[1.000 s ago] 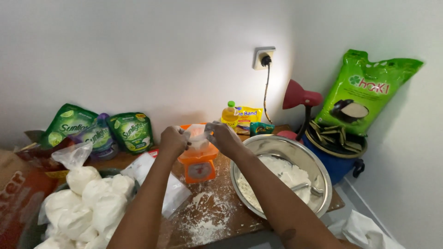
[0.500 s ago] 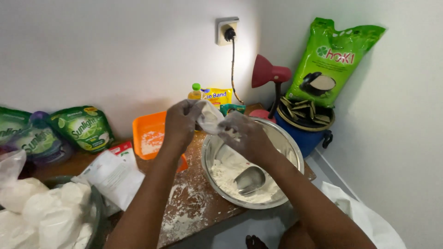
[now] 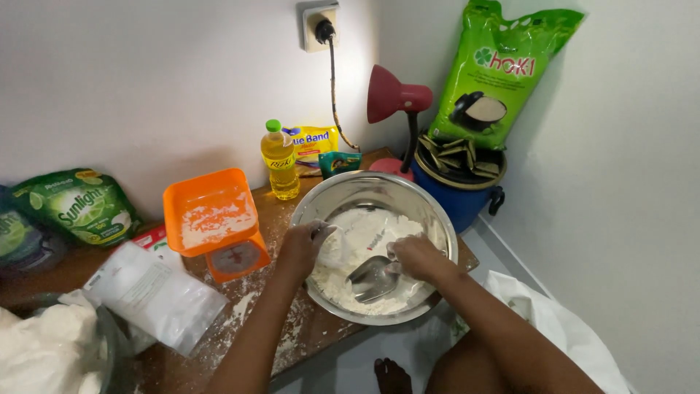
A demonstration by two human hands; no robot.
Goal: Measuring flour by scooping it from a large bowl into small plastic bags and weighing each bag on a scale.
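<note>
Both hands reach into the steel bowl (image 3: 437, 219) at frame centre: left hand (image 3: 302, 248) pinching a clear plastic bag (image 3: 337, 244) open, right hand (image 3: 414, 257) gripping a metal scoop (image 3: 370, 279) in flour (image 3: 364, 241).

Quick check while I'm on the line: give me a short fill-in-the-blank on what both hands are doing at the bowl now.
1. The right hand grips the handle of a metal ____ dug into the white flour.
2. The left hand holds a small clear ____ open over the steel bowl.
3. The tray of the kitchen scale left of the bowl is coloured ____.

Missing words: scoop; plastic bag; orange
</note>
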